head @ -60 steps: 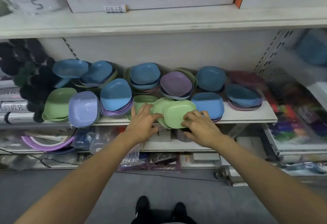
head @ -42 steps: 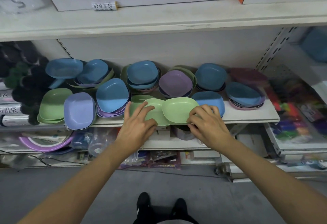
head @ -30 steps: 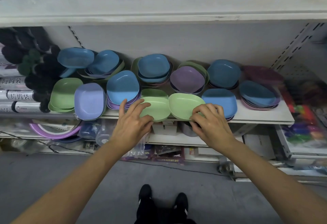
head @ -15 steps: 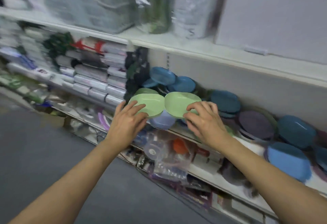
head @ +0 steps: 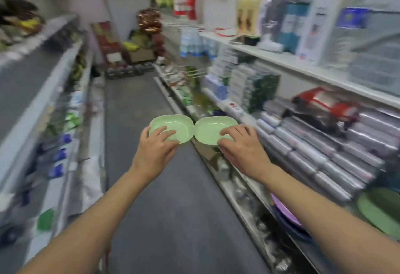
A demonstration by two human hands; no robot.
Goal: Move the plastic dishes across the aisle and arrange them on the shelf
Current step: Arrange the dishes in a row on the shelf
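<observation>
I hold two light green plastic dishes side by side over the aisle floor, their rims touching. My left hand (head: 155,146) grips the left green dish (head: 173,125), fingers lying inside it. My right hand (head: 240,144) grips the right green dish (head: 211,128) the same way. Both dishes are level and face up. Another green dish (head: 381,208) shows at the far right edge on the shelf I came from.
The grey aisle floor (head: 138,100) runs ahead between two long shelf units. The right shelves (head: 281,61) carry wrapped rolls, boxes and bottles. The left shelves (head: 54,92) are blurred, with packets on them. Boxes and goods pile up at the aisle's far end (head: 138,53).
I lifted both green dishes off the dish shelf and turned left. The view now looks down the aisle, with the dish shelf passing out of sight on the right.
</observation>
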